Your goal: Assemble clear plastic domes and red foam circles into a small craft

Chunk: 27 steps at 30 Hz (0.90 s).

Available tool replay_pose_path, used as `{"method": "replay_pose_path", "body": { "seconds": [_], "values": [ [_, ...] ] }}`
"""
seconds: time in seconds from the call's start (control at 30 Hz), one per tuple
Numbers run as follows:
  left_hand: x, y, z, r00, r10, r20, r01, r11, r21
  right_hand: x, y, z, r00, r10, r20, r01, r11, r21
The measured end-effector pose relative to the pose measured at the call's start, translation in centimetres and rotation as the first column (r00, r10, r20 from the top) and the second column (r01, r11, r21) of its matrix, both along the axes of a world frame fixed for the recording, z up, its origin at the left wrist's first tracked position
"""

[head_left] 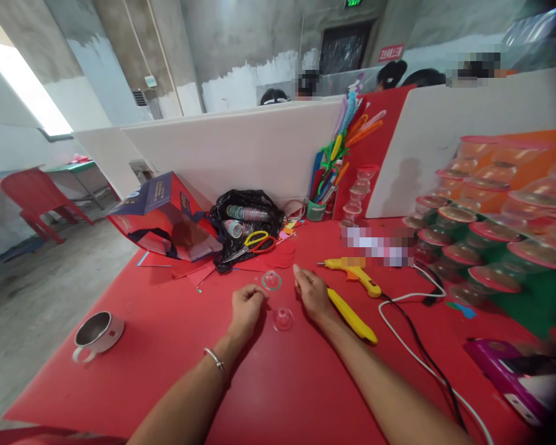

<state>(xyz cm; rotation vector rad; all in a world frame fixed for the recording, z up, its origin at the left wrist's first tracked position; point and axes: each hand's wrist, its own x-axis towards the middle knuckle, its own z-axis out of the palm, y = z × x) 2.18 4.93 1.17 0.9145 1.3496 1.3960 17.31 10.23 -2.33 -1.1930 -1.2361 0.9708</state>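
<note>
My left hand [248, 308] rests on the red tabletop with its fingers curled in a pinch. What it holds, if anything, is too small to make out. Across from it, my right hand [312, 295] is closed too, thumb uppermost, and its fingers hide whatever may be inside. Between the hands lie two clear plastic dome-shaped pieces: one with a greenish rim [272, 281] farther away, and a reddish-looking one [283, 319] nearer me. A yellow utility knife [352, 316] lies right beside my right wrist. Just beyond it is a yellow glue gun [354, 275] with a black cord.
A metal cup [99, 332] stands at left. Scissors [250, 245] lie on a black plastic bag [222, 259] beside a red-and-blue box [167, 213]. Stacked clear cups [486, 232] crowd the right; a white cable [398, 324] and purple device [509, 377] lie nearer. People's heads show behind the partition.
</note>
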Motion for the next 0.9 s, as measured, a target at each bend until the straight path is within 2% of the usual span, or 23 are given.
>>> {"method": "replay_pose_path", "body": {
  "seconds": [0.23, 0.53, 0.9],
  "values": [
    [-0.19, 0.26, -0.28, 0.997, 0.060, 0.055, -0.060, 0.998, -0.008, -0.21, -0.20, 0.65, 0.999, 0.013, 0.034, -0.014, 1.000, 0.011],
    [-0.37, 0.69, -0.66, 0.989, 0.115, 0.097, -0.113, 0.993, -0.031, -0.22, -0.07, 0.61, 0.998, 0.003, 0.065, -0.005, 1.000, 0.021],
    [-0.28, 0.49, -0.53, 0.993, 0.080, 0.091, -0.078, 0.997, -0.023, -0.20, -0.13, 0.82, 0.994, 0.015, 0.109, -0.019, 0.999, 0.035]
  ]
}}
